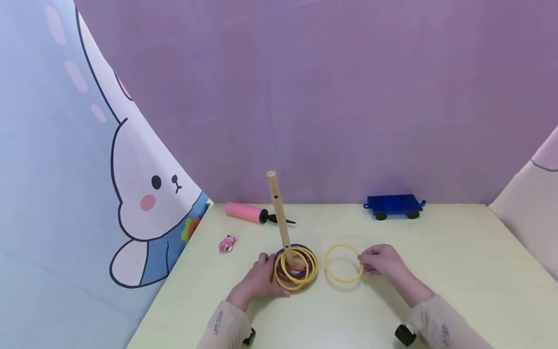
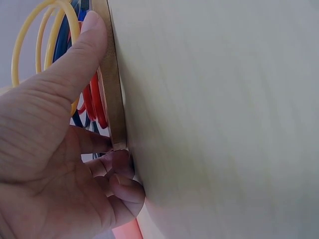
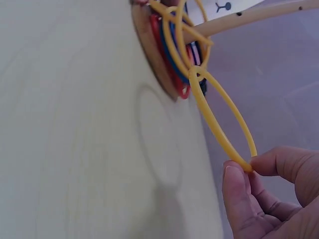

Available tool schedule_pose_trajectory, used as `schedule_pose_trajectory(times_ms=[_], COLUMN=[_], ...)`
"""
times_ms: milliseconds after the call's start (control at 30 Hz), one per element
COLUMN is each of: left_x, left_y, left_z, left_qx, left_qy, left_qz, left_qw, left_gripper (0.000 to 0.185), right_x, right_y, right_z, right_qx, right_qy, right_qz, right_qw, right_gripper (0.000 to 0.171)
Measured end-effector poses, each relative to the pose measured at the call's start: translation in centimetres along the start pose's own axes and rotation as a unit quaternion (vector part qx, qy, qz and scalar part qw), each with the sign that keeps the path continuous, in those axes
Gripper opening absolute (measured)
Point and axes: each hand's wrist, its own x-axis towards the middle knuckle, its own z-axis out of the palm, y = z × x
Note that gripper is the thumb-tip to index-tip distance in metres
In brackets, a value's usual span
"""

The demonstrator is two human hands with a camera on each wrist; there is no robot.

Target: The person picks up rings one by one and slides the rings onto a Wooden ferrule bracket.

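My right hand [image 1: 383, 261] pinches a yellow ring [image 1: 343, 281] by its right edge. In the right wrist view the ring [image 3: 219, 130] hangs over the table, casting a shadow on it. My left hand [image 1: 260, 281] grips the left side of a round wooden base [image 2: 113, 94], thumb along its near edge and fingers curled at its far side. From that base rises a wooden peg [image 1: 280, 213], leaning a little left in the head view. Several yellow, red and blue rings [image 1: 313, 271] lie stacked loosely around the peg's foot.
Behind the peg lies a pink hand pump [image 1: 244, 212] with a black nozzle. A small pink toy figure [image 1: 227, 244] is at the left. A blue toy wagon [image 1: 394, 204] stands at the back right. Purple cloth [image 1: 370, 97] hangs behind the pale table [image 1: 462, 261].
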Motion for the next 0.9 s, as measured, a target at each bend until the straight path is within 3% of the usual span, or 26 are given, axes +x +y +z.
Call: schedule_pose_trajectory(times_ms=[333, 900], left_x=[-0.1, 0.0], left_y=[-0.1, 0.0], left_z=[0.2, 0.2], left_qx=[0.0, 0.005], left_qy=[-0.005, 0.001], left_qz=[0.0, -0.002], left_qw=[1.0, 1.0], left_gripper=[0.116, 0.116], right_x=[-3.1, -5.8], right_y=[-1.6, -6.6], right_z=[-1.6, -3.1], right_qx=[0.056, 0.12], right_qy=[-0.038, -0.08], right_qz=[-0.034, -0.11], right_qw=[0.997, 0.983], right_gripper=[0.026, 0.021])
